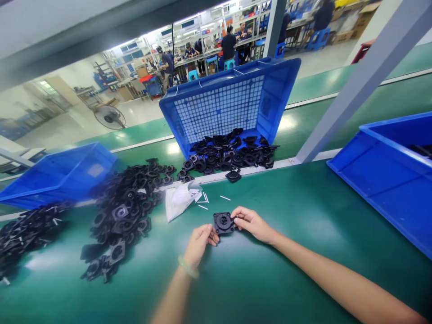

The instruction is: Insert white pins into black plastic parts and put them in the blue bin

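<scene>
Left hand [198, 245] and right hand [254, 225] meet over a long, glossy green tabletop [290, 279]. Beyond it stretches a bright workroom, where people [228, 45] sit and stand at benches with blue stools [228, 64] and a round fan [110, 117] stands on the floor. A pale grey post [351, 87] slants across the right side.

Three blue plastic bins stand about: a right bin [381, 180], a left bin [64, 173], and between them a middle bin [280, 105] tipped so that its mouth faces the hands. Black parts [232, 155] spill out of the middle bin, and a larger heap [130, 198] spreads to its left. Nearer the hands lies a crumpled clear bag [178, 201].

Each hand is nearly closed, fingers and thumb pinching one black part [223, 222], the left at its lower left corner, the right at its upper right edge. A pale green bangle [188, 267] circles the left wrist.

Held between the hands, the part faces upward, squarish and matte, with raised rings around a dark centre and rounded corners. I cannot tell whether it touches the tabletop. Just beyond it, thin white sticks [203, 207] lie scattered by the bag's mouth.
</scene>
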The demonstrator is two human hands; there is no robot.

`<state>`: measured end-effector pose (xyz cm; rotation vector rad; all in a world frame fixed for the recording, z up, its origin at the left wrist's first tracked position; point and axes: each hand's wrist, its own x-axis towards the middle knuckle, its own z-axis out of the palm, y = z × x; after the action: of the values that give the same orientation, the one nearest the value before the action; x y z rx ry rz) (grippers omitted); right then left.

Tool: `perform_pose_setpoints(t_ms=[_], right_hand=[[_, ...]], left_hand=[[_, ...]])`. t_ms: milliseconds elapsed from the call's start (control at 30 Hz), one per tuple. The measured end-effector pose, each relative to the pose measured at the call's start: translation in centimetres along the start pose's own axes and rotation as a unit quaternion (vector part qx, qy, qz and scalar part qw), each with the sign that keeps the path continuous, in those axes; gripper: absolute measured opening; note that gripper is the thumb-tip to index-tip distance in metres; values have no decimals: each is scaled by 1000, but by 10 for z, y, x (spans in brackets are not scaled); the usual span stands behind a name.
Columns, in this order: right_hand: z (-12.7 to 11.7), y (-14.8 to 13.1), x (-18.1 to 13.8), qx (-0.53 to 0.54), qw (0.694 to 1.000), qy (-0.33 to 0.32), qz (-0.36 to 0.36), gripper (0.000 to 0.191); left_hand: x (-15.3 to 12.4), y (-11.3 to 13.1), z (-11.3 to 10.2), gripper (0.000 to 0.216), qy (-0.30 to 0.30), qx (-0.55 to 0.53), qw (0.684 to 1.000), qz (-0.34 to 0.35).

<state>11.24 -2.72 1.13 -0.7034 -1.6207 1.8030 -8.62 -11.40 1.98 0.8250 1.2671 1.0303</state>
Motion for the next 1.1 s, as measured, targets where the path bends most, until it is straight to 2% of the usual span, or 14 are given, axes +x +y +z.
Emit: perform_pose_setpoints(t_ms=[233, 400, 467, 600, 667, 767, 833, 900, 967, 1000, 1067, 1100], right_hand=[[-2, 4, 4, -117, 993, 23, 6, 37], [-4, -1, 3, -19, 999, 50, 2, 42], [-4, -2, 3, -26, 998, 52, -6, 41], [-5, 0, 3, -84, 996, 4, 6, 41], [-5, 1, 3, -84, 996, 12, 10, 42], [-6, 1, 4, -14, 999, 31, 31, 43], [-11, -3, 7, 104, 992, 50, 47, 39], [-25, -16, 11, 280, 957, 64, 30, 28], [-50, -37, 14, 454, 889, 51, -32, 12], [-68, -51, 14, 533, 843, 15, -71, 11], [-112, -79, 4, 601, 785, -28, -145, 21], [-138, -92, -6, 705, 676, -168, -134, 23]], left_hand=[[1, 4, -8, 33, 118, 63, 987, 86], [1, 3, -7, 33, 110, 104, 984, 98], [1, 2, -6, 33, 108, 115, 982, 104], [1, 1, -6, 31, 109, 124, 980, 108], [1, 1, -6, 30, 109, 126, 980, 107], [1, 2, -7, 30, 107, 132, 980, 106], [0, 2, -8, 30, 106, 133, 980, 107], [0, 3, -8, 29, 103, 132, 980, 108], [-1, 5, -8, 29, 103, 132, 980, 112], [-1, 5, -8, 28, 102, 133, 979, 113], [-2, 7, -7, 28, 98, 133, 979, 117], [-2, 7, -6, 28, 96, 132, 979, 119]])
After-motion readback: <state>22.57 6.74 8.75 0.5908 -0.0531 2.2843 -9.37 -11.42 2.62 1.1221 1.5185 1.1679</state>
